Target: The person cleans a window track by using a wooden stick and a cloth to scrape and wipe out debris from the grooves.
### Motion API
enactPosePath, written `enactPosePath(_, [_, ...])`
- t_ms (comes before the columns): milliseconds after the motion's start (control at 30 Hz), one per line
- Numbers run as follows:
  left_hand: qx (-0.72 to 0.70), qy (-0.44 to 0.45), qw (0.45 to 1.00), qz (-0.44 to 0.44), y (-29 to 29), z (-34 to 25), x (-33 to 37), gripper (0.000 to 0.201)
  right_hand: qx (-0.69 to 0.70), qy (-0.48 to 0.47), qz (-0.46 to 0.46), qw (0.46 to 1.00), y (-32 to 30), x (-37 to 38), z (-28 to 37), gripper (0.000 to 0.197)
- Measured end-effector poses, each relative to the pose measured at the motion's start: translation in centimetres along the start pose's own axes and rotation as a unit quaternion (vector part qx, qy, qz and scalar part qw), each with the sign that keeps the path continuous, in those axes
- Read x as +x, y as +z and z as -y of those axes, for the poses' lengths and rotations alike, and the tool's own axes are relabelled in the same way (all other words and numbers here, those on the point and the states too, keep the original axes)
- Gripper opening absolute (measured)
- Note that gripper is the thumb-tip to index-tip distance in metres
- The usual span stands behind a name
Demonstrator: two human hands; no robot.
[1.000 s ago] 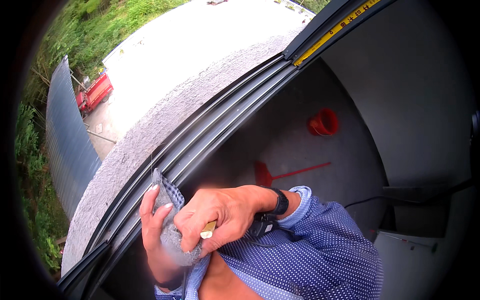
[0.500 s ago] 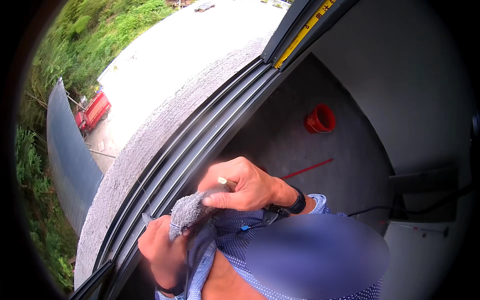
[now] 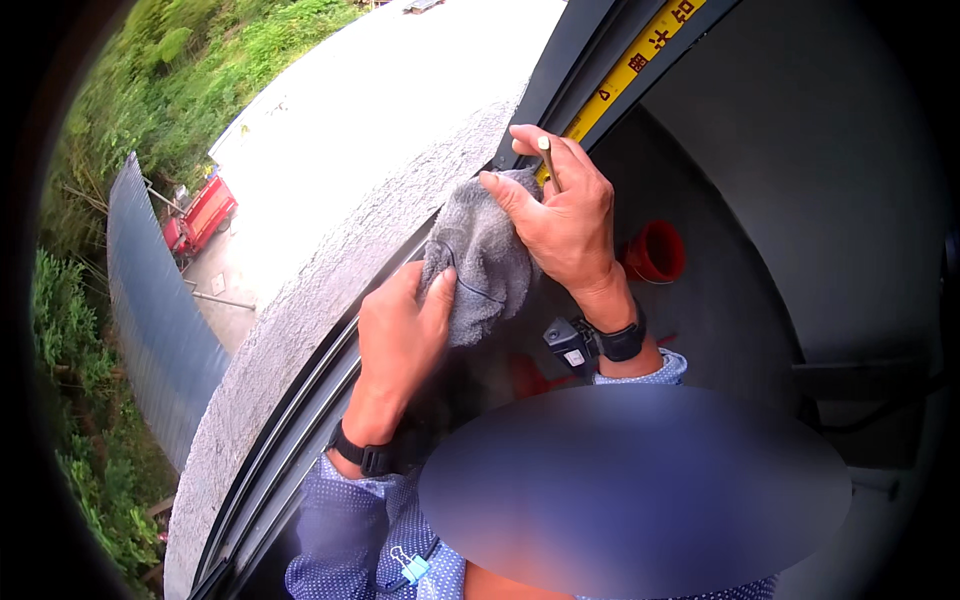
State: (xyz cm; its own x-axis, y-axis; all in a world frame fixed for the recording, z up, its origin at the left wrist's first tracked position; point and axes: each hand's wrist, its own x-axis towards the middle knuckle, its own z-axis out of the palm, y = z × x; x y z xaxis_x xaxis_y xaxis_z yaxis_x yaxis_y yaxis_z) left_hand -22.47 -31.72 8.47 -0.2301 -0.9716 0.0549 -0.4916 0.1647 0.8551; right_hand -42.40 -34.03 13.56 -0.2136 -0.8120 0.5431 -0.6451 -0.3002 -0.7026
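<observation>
A grey towelling cloth [image 3: 485,245] is spread between my two hands over the far end of the dark window track [image 3: 345,375]. My left hand [image 3: 395,335] pinches its near edge between thumb and fingers; a thin dark cord lies across the cloth. My right hand [image 3: 572,215] is curled around a thin wooden stick [image 3: 547,160], its pale end showing above the fingers. The right thumb rests at the cloth's upper edge. Both hands are next to the foot of the dark window frame [image 3: 545,85], which bears a yellow printed strip [image 3: 620,75].
A rough pale ledge [image 3: 330,265] runs outside the track, with a drop beyond it to a corrugated roof [image 3: 155,310] and a red truck [image 3: 203,215]. Inside, a red bucket [image 3: 655,252] stands on the dark floor. A small black device [image 3: 568,345] is by my right wrist.
Both hands have moved up and away along the track to the frame's foot. The cloth, bunched before, is now spread out between them.
</observation>
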Motion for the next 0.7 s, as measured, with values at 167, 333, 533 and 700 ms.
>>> enactPosePath(167, [0.041, -0.042, 0.998, 0.035, 2.1, 3.2, 0.8, 0.036, 0.177, 0.098, -0.037, 0.979, -5.3, -4.5, -4.8, 0.068])
enactPosePath(333, [0.08, 0.002, 0.996, 0.047, 2.1, 3.9, 2.1, 0.027, 0.158, 0.023, -0.169, 0.973, -6.5, -6.2, -3.8, 0.077])
enactPosePath(533, [0.035, 0.02, 0.995, 0.087, 1.8, 3.9, 3.1, 0.03, 0.018, 0.231, -0.035, 0.972, -3.3, -12.3, -4.5, 0.043])
enactPosePath(700, [0.015, 0.008, 0.995, 0.095, 0.9, 4.7, 3.7, 0.031, -0.066, 0.187, 0.072, 0.977, 5.3, -17.5, -8.3, 0.032])
